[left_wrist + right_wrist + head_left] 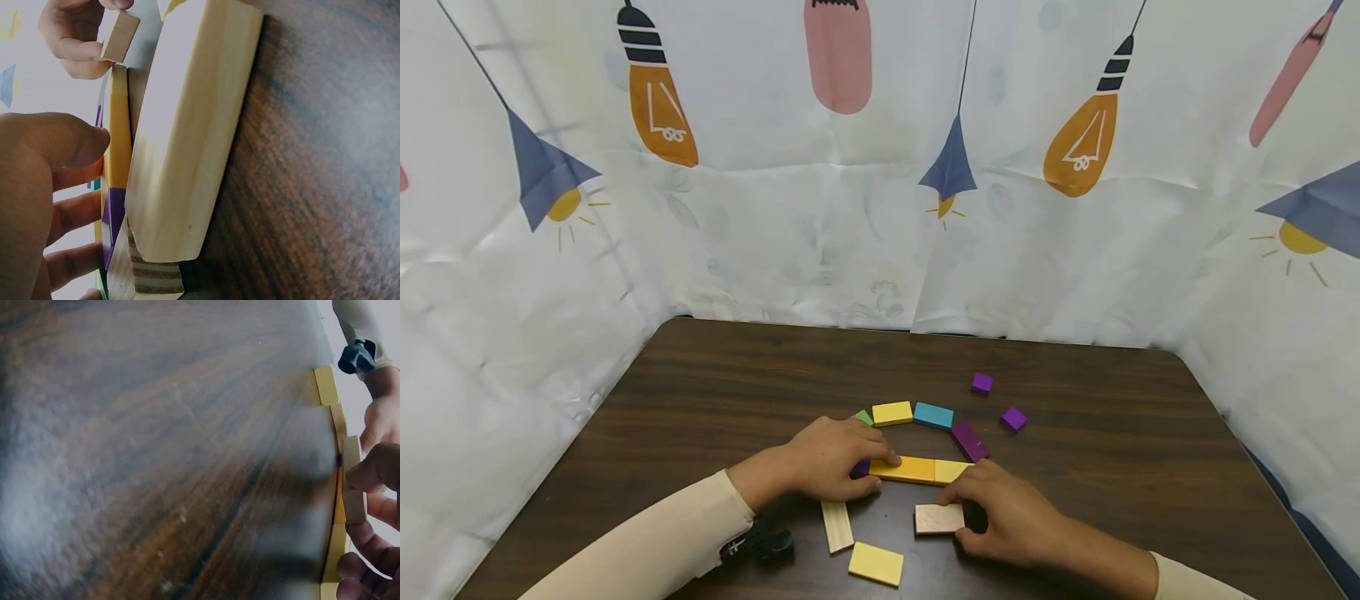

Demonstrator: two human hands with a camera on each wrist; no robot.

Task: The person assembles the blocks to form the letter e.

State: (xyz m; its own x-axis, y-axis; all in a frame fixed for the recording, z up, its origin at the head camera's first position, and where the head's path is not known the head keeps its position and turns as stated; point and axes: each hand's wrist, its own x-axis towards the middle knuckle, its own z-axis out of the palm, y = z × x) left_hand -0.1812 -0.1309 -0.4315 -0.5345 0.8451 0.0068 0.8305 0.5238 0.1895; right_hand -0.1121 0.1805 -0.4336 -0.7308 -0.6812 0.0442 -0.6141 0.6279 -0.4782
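In the head view my right hand (1011,521) pinches a pale wooden block (938,519) between thumb and fingers, just in front of the row of blocks. The right wrist view shows that block (354,506) side-on in the fingertips. My left hand (827,458) rests at the row's left end, index fingertip on an orange block (913,470) and thumb along its near side. A purple block (860,468) is partly covered by that hand. Against the orange block's right end lies a yellow block (950,472); the right hand partly overlaps it in this view.
Behind the row, a green block (863,417), a yellow one (892,413), a blue one (933,415) and a dark purple one (970,441) form an arc. Two purple cubes (982,382) sit farther back. Nearer are a pale wooden plank (837,527) and another yellow block (876,564).
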